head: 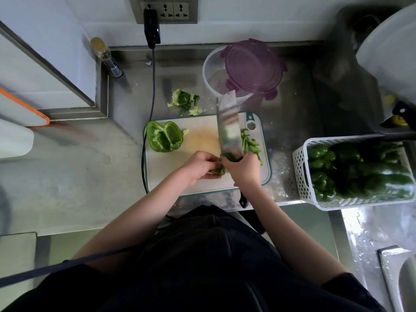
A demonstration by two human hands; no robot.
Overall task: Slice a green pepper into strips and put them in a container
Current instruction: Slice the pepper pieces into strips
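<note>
Steel bench (90,176): right hand (244,168) grips cleaver (228,126), left hand (199,168) pinches pepper piece (219,171); strips (251,144) at board's (202,122) right edge, half pepper (164,136) uncut, container (213,70) apparently unfilled.

A stainless steel tabletop (78,176) is running along a pale wall (247,16). A triple socket panel (165,10) is sitting in that wall, with daylight glinting off a sink (403,280) at the right.

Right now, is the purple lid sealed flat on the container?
No, the purple lid sits askew, leaving the container partly open.
</note>
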